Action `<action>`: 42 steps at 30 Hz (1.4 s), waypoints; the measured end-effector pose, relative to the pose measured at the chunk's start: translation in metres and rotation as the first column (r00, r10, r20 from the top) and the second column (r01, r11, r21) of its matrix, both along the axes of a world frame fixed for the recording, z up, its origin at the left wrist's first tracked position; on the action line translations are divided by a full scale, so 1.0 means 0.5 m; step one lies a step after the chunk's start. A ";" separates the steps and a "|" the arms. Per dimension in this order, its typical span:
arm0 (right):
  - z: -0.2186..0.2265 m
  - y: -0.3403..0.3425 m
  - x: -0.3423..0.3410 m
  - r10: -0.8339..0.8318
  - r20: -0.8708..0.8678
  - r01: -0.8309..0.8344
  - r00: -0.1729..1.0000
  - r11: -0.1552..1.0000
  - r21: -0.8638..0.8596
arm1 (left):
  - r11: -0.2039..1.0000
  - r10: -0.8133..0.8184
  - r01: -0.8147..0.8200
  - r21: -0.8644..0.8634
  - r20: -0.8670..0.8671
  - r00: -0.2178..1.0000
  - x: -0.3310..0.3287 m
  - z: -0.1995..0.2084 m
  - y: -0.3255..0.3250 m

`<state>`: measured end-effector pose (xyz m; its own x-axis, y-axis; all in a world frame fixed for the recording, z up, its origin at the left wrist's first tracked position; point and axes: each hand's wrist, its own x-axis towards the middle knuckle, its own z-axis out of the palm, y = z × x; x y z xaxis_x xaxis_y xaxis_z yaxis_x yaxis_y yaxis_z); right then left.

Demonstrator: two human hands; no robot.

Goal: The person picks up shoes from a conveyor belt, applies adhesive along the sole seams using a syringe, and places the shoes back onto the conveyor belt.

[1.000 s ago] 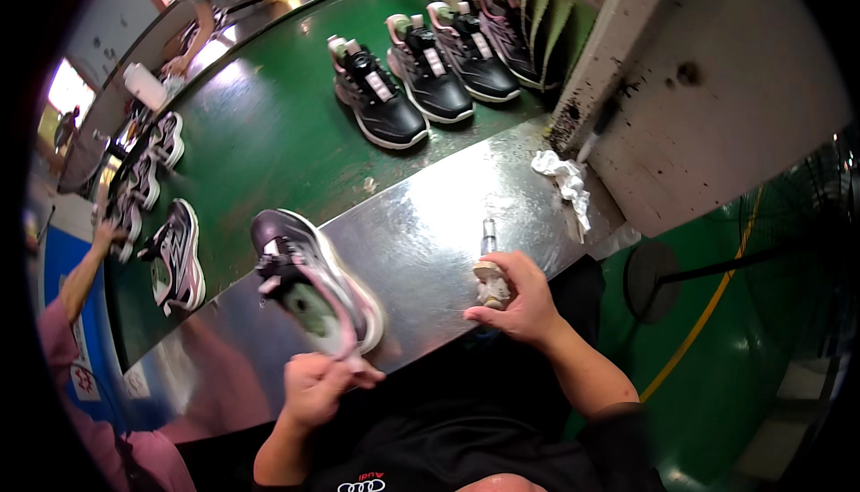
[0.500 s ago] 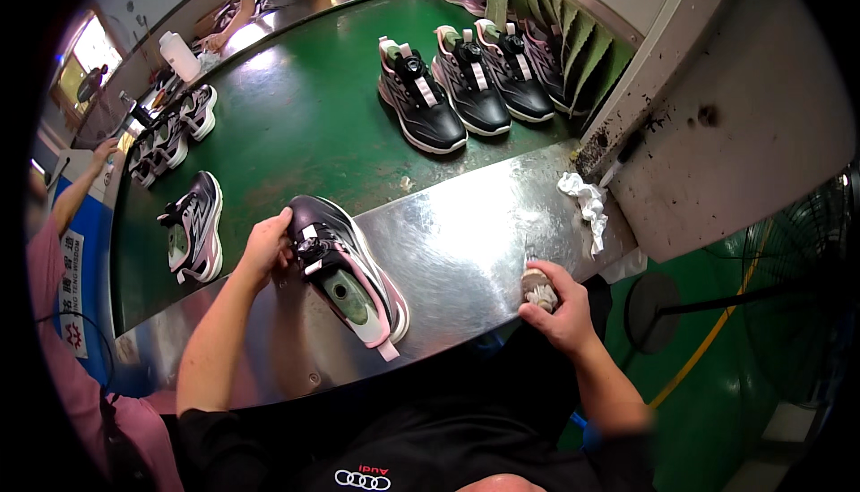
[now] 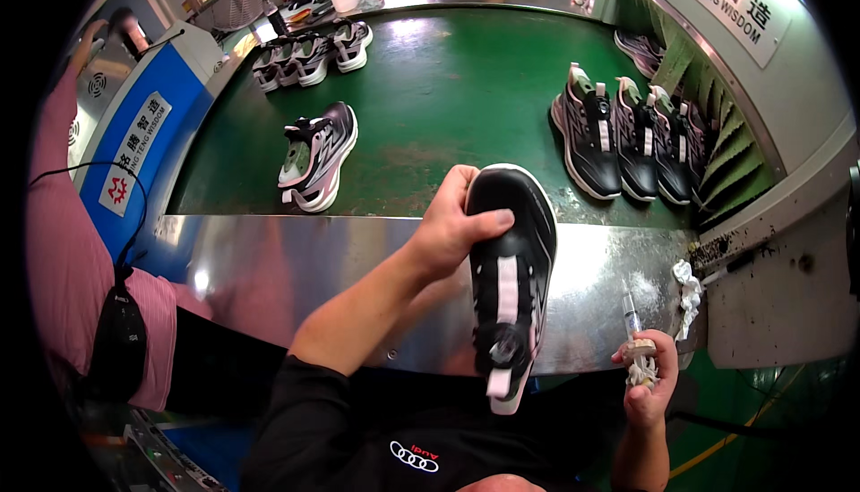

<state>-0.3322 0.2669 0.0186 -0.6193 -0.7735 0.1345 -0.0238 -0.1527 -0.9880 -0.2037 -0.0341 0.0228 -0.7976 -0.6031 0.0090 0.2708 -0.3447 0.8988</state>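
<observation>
My left hand (image 3: 448, 228) grips a black sports shoe (image 3: 507, 268) by its toe, thumb on top. The shoe is lifted over the metal ledge, toe pointing away from me, heel toward my body. It has a pale pink strip up the tongue and a round dial near the collar. In my right hand (image 3: 656, 376), off to the right, is a slim clear syringe (image 3: 632, 315) with its tip pointing away from me. Whitish wrapping is bunched round its near end, partly hidden by my fingers.
On the green belt (image 3: 448, 107), one shoe (image 3: 321, 156) lies left, with several more (image 3: 313, 55) behind it. Several shoes (image 3: 627, 143) stand at right by green strip curtains (image 3: 735, 165). Crumpled white tissue (image 3: 688, 299) lies on the metal ledge (image 3: 269, 255). A person in pink (image 3: 76, 250) stands left.
My left hand has lifted the shoe off the ledge and turned its upper toward me. The view has swung left. My right hand still holds the syringe, now more plainly seen.
</observation>
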 end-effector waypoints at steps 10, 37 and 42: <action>0.089 -0.137 0.033 0.491 0.153 -0.383 0.858 0.808 -0.448 | 0.973 -0.106 0.163 0.165 -0.305 0.947 0.078 -0.028 0.039; 0.154 -0.168 0.080 0.598 0.249 -0.477 0.762 0.778 -0.408 | 0.965 -0.255 0.210 -0.158 -0.361 0.897 0.109 -0.028 0.051; 0.154 -0.167 0.077 0.563 0.221 -0.481 0.796 0.810 -0.335 | 0.972 -0.234 0.207 -0.112 -0.354 0.905 0.109 -0.031 0.047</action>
